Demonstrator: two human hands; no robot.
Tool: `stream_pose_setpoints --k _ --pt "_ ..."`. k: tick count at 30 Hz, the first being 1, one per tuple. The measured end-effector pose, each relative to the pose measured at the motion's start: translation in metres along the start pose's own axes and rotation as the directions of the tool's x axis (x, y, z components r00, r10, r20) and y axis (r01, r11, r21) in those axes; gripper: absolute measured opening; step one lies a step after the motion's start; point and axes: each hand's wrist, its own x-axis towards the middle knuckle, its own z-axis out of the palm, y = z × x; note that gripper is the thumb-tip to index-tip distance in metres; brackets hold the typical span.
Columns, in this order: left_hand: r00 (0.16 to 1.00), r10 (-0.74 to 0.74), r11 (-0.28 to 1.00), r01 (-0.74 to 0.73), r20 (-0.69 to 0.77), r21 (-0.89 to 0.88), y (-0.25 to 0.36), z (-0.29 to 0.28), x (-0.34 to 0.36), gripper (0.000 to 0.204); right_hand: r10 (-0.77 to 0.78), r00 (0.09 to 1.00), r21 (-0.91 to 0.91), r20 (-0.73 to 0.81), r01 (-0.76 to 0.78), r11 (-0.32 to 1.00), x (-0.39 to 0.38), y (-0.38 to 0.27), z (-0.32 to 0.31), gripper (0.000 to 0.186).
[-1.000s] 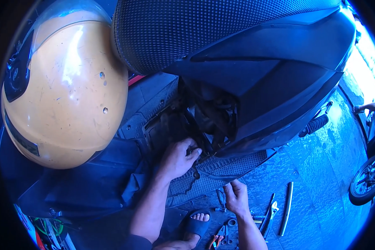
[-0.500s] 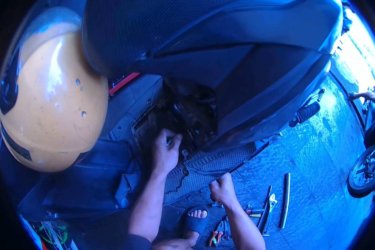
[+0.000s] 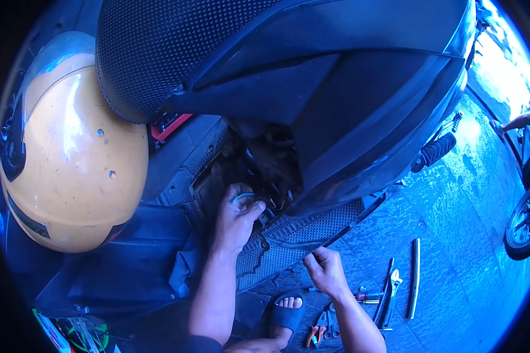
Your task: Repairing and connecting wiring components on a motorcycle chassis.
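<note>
Where a teal wire [image 3: 243, 195] arcs through the left hand [image 3: 234, 223], that hand's fingers look nearly closed, apparently pinching it. The scooter's [image 3: 371, 112] dark opening [image 3: 266, 156] lies at 1 o'clock; pulling across its edges could nick or snag the wire. Towards 4 o'clock, the right hand's [image 3: 327, 272] fingers are bunched, contents untellable. Beyond: wrench [image 3: 393, 288] at 4, pliers [image 3: 318, 329] at 5, helmet [image 3: 82, 176] at 9.
</note>
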Motion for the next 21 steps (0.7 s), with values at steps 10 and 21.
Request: stream_pose_setpoints --k 10,21 --pt "0.994 0.009 0.959 -0.040 -0.109 -0.280 -0.009 -0.004 0.006 0.035 0.024 0.998 -0.003 0.061 -0.024 1.000 -0.001 -0.012 -0.012 0.020" --pt "0.989 0.052 0.988 -0.071 -0.139 -0.138 -0.011 -0.004 0.009 0.027 0.156 0.979 0.057 0.131 -0.165 0.985 -0.009 -0.005 -0.012 0.021"
